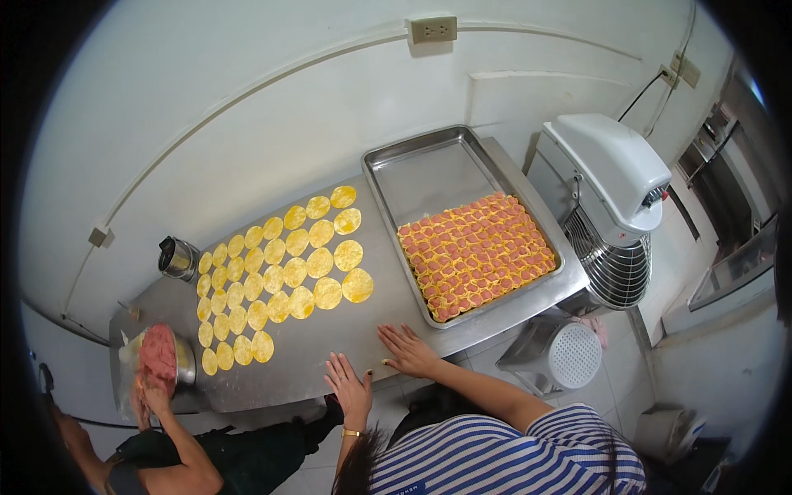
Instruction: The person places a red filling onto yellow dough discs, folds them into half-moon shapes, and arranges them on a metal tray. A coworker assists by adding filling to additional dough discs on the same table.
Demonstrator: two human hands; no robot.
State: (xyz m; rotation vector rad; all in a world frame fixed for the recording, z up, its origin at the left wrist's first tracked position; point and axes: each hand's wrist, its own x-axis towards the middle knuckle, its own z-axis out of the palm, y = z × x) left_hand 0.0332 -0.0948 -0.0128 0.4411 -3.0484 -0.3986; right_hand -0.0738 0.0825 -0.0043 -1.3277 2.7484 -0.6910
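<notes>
My left hand (352, 394) hangs over the front edge of the steel table (280, 363), fingers stretched and apart. Beside it, my right hand (410, 353) lies flat near the same edge with its fingers extended. Neither holds anything. Rows of thin yellow dough rounds (295, 271) are spread over the table to the left and beyond my hands. To the right is a large metal tray (429, 177). Its near half is packed with small open-topped dumplings (478, 257) in yellow wrappers with pink filling; its far half shows bare metal.
At the far left a co-worker's hands (150, 398) reach into a metal bowl (186, 359) of pink minced meat (158, 360). A metal container (177, 260) stands by the wall. A white dough mixer (610, 173) and a stool (573, 355) stand on the right.
</notes>
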